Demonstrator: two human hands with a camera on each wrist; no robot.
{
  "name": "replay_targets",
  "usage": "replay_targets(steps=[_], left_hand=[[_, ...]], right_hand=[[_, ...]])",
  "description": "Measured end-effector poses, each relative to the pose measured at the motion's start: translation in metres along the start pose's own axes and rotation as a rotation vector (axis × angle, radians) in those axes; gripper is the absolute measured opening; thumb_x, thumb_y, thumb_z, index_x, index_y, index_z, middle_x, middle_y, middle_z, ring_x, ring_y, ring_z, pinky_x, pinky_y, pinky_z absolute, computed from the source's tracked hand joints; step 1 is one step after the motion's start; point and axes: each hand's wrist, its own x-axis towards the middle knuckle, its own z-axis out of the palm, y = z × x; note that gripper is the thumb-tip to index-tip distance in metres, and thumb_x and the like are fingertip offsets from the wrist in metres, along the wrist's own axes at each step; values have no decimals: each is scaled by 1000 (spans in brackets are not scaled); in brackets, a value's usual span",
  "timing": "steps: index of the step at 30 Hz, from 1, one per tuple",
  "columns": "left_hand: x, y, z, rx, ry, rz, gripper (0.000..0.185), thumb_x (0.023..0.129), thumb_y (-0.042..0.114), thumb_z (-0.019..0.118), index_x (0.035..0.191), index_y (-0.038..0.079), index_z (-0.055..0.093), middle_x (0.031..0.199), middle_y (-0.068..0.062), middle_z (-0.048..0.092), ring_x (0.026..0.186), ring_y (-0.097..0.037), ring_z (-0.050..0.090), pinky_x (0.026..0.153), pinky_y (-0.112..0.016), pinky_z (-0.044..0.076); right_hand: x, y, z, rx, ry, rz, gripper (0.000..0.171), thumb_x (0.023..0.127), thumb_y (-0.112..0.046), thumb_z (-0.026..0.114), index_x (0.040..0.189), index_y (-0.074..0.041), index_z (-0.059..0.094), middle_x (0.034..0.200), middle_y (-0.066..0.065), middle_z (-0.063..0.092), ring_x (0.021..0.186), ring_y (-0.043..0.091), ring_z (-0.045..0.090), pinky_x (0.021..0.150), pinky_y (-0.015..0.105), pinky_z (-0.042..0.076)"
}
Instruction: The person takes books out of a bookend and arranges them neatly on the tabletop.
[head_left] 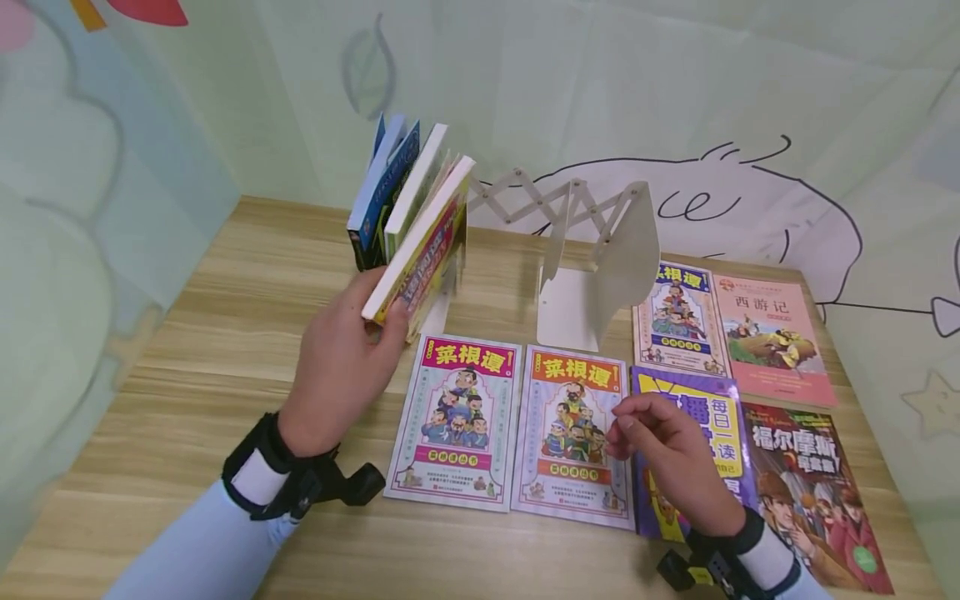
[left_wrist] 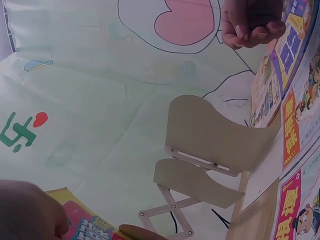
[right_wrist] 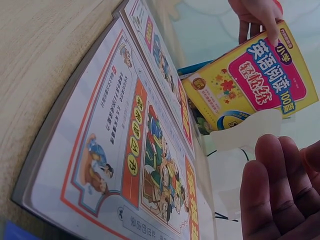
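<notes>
Beside the white rack [head_left: 600,275], yellow book [head_left: 420,250] in left hand [head_left: 341,371].

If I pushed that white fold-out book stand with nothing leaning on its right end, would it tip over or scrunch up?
The white book stand would probably scrunch, since its crisscross bars look hinged. Its thin plates seem light, so it would likely slide on the smooth wooden table. Its flat base makes tipping less likely.

Six picture books [head_left: 772,337] lie flat on the wooden table [head_left: 225,333] at five o'clock; cartoon curtain [head_left: 750,100] at twelve.
</notes>
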Motion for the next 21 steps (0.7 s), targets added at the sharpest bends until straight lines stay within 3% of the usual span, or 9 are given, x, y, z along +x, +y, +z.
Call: replay_targets(steps=[8, 14, 21], left_hand=[[-7, -2, -3, 4, 96, 77, 41, 99, 19, 62, 136, 0, 58, 121, -20, 69, 85, -24, 73, 59, -34, 61], [-13, 10, -15, -12, 176, 182, 40, 97, 14, 64, 133, -2, 59, 120, -19, 70, 91, -27, 74, 61, -34, 61], [-21, 28, -34, -54, 236, 261, 39, 91, 6, 66, 128, -3, 64, 119, -18, 71, 102, -32, 72, 72, -16, 54]], right_hand=[[1, 0, 1, -15, 5, 1, 22, 106, -11, 49, 116, 7, 55, 91, 9, 67, 79, 20, 69, 72, 37, 62], [2, -2, 0, -16, 10, -8, 22, 106, -10, 49, 116, 7, 55, 90, 9, 67, 79, 21, 69, 71, 37, 62], [3, -5, -2, 0, 28, -14, 23, 106, -11, 49, 117, 8, 53, 91, 9, 67, 80, 20, 70, 72, 36, 62]])
